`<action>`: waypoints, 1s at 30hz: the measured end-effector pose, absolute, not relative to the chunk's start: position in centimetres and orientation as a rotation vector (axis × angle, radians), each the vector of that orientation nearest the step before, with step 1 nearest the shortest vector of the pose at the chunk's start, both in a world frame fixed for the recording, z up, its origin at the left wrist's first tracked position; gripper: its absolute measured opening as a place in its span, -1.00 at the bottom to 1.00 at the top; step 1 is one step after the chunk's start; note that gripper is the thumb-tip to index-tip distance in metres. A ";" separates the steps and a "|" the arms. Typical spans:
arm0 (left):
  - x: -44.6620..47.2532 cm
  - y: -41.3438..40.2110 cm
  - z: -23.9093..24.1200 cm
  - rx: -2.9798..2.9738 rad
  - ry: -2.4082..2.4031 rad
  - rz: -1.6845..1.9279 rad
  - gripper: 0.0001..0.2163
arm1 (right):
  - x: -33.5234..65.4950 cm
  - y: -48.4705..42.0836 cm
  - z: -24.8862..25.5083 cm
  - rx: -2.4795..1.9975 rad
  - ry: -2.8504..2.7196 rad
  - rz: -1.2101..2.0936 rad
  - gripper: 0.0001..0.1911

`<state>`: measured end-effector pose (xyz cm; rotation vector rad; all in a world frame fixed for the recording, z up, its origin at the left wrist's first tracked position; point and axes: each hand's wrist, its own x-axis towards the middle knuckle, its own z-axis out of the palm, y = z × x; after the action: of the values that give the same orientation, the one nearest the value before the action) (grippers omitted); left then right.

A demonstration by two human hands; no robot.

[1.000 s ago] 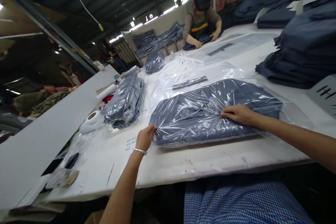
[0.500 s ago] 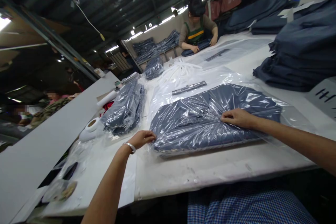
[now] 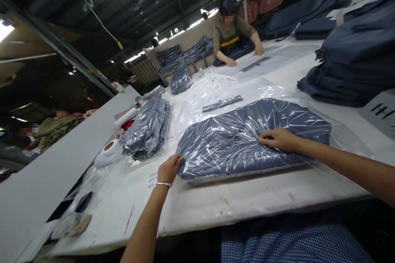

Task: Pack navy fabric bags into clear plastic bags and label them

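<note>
The left hand [image 3: 169, 168] pinches the bagged navy garment's [image 3: 247, 135] left edge; its fingertips are hidden in plastic. The right hand [image 3: 277, 139] presses flat on top, gripping nothing. The bag lies on the white table [image 3: 247, 201]. At 10 o'clock sits a stack of bagged garments [image 3: 148, 127]; at 12, a co-worker [image 3: 231, 33], partly hidden.

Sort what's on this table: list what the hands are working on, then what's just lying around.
In hand:
left hand at the bag's left end
right hand pressing on top
bagged navy garment

Lying about:
stack of bagged garments
tape roll
unbagged navy pile
empty clear bags
</note>
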<state>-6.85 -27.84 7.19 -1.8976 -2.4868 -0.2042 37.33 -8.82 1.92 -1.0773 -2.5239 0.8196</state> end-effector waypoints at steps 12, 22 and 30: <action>-5.6 -29.3 8.8 -1.614 -2.174 -0.677 -0.69 | 37.1 -9.0 2.2 -1.107 -2.525 0.802 -0.60; 3.4 -29.4 4.2 -2.233 -1.903 -0.368 -0.66 | 37.2 -9.4 3.0 -1.052 -2.458 0.929 -0.58; -1.0 -27.5 0.2 -2.314 -1.423 -0.047 -0.60 | 38.3 -8.3 7.3 -1.090 -2.478 1.152 -0.65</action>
<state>-1.00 -27.53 0.24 -2.3137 -1.4229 -0.0467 38.32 -8.31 7.31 -1.0905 -2.4785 1.1518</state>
